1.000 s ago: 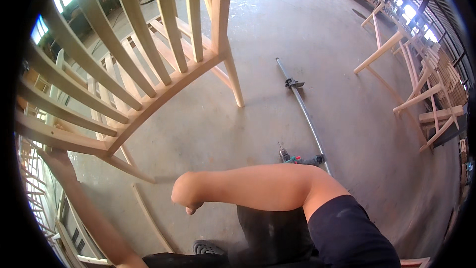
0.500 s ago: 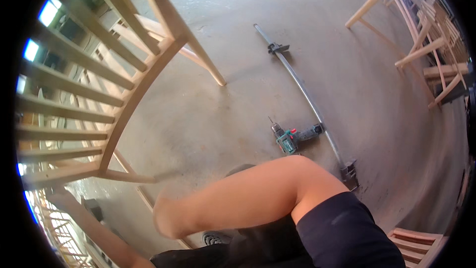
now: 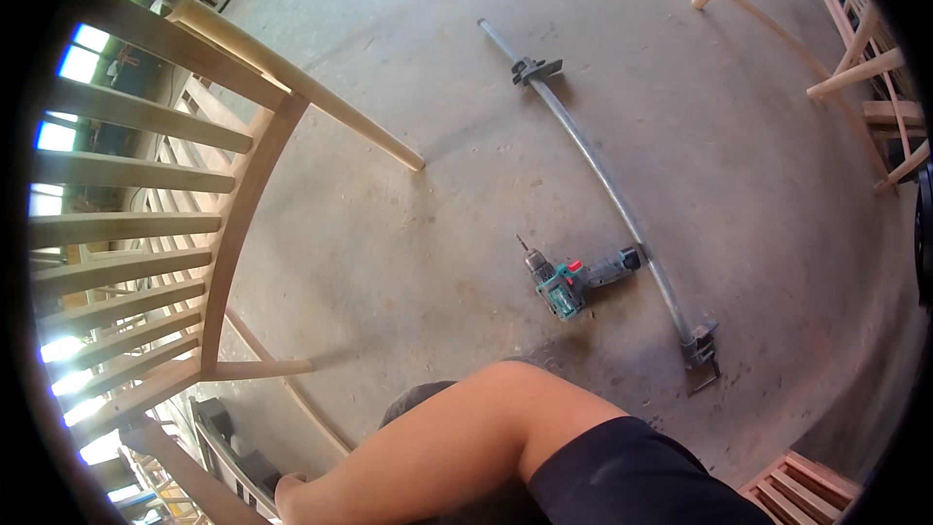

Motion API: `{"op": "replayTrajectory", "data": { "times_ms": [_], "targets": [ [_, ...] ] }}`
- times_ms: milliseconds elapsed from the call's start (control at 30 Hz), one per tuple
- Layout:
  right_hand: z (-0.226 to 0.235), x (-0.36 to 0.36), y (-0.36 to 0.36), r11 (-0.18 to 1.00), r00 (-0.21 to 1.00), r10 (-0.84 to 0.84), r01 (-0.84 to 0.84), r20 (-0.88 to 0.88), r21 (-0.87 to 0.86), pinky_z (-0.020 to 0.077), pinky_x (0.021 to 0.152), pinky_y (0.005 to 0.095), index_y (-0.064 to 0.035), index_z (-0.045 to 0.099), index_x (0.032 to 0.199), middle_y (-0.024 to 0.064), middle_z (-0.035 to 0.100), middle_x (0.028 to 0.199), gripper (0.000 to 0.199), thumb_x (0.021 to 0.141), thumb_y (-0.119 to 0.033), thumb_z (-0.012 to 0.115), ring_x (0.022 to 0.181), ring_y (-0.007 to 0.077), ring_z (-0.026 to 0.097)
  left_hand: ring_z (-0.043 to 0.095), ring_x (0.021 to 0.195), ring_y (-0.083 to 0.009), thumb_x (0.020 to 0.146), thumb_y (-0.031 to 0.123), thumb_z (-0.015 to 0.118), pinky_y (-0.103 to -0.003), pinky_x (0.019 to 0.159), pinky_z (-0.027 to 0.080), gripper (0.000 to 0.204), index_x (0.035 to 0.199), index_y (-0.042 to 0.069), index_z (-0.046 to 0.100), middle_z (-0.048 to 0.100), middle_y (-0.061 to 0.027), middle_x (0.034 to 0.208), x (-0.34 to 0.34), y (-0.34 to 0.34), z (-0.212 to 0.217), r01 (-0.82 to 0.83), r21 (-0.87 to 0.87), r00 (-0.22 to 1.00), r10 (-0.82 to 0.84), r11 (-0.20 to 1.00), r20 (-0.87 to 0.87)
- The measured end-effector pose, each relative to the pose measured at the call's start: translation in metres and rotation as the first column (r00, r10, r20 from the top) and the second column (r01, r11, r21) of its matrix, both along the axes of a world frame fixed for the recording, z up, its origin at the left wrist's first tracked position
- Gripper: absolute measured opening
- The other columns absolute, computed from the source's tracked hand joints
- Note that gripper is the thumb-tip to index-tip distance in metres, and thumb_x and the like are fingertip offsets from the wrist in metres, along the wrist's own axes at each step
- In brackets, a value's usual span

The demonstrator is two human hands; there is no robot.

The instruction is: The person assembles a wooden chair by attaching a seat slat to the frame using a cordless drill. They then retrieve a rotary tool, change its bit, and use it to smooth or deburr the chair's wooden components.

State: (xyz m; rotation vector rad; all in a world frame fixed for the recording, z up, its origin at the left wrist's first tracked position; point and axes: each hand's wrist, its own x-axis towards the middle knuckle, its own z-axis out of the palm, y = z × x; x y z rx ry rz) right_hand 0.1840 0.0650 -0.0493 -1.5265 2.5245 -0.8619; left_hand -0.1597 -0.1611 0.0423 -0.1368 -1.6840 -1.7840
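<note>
A pale wooden chair frame with a curved rail and several slats fills the left side. Two of its round legs reach over the floor. At the frame's lower corner my left hand is closed on the wood, its fingers small and dim against the edge. My right forearm crosses the bottom of the picture, bent at the elbow. Its hand lies below the chair frame, near a dark object on the floor; the fingers are hidden.
A teal and grey cordless drill lies on the concrete floor, its base by a long metal bar clamp. More wooden frames stand at the upper right. A slatted wooden piece sits at the lower right.
My right hand has moved down and left, toward the lower edge. The chair frame appears tilted differently, with its upper leg now showing more fully. The drill and clamp appear to stay put on the floor.
</note>
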Motion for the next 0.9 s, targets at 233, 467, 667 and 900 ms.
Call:
{"op": "replayTrajectory", "data": {
  "times_ms": [233, 467, 667, 900],
  "targets": [
    [0.021, -0.013, -0.004, 0.878, 0.982, 0.188, -0.176, 0.018, 0.444, 0.0581, 0.092, 0.0427, -0.0161, 0.073, 0.121, 0.0051, 0.070, 0.127, 0.033, 0.098, -0.034, 0.059, 0.117, 0.0202, 0.066, 0.072, 0.095, -0.0301, 0.092, 0.030, 0.053, -0.042, 0.087, 0.061, 0.040, 0.109, -0.003, 0.067, 0.071, -0.0176, 0.103, -0.011, -0.011, 0.004, 0.079, 0.092, 0.997, -0.078, 0.993, -0.012],
    [0.047, 0.002, 0.051, 0.805, 0.940, 0.330, -0.232, -0.087, 0.545, 0.0500, 0.105, 0.0400, -0.0152, 0.062, 0.138, 0.0057, 0.062, 0.141, 0.045, 0.100, -0.039, 0.054, 0.131, 0.0179, 0.057, 0.072, 0.093, -0.0304, 0.090, 0.034, 0.053, -0.043, 0.086, 0.061, 0.040, 0.105, 0.000, 0.068, 0.071, -0.0167, 0.100, -0.010, -0.038, 0.010, 0.112, 0.138, 0.994, -0.111, 0.984, -0.015],
    [0.026, -0.022, -0.054, 0.786, 0.982, 0.052, -0.154, 0.183, 0.599, 0.0522, 0.100, 0.0448, -0.0244, 0.067, 0.134, 0.0036, 0.066, 0.136, 0.040, 0.100, -0.037, 0.053, 0.124, 0.0240, 0.063, 0.072, 0.093, -0.0289, 0.092, 0.040, 0.050, -0.043, 0.087, 0.061, 0.042, 0.104, 0.004, 0.068, 0.071, -0.0142, 0.099, -0.013, -0.042, 0.008, 0.115, 0.163, 0.993, -0.116, 0.980, -0.005],
    [0.021, -0.021, -0.038, 0.890, 0.980, 0.028, -0.114, 0.197, 0.441, 0.0521, 0.100, 0.0452, -0.0239, 0.067, 0.134, 0.0028, 0.067, 0.136, 0.040, 0.099, -0.039, 0.053, 0.124, 0.0239, 0.063, 0.071, 0.093, -0.0291, 0.094, 0.043, 0.049, -0.044, 0.087, 0.061, 0.042, 0.102, 0.006, 0.067, 0.071, -0.0133, 0.098, -0.039, -0.075, -0.001, 0.176, 0.173, 0.984, -0.173, 0.969, -0.028]
  ]
}}
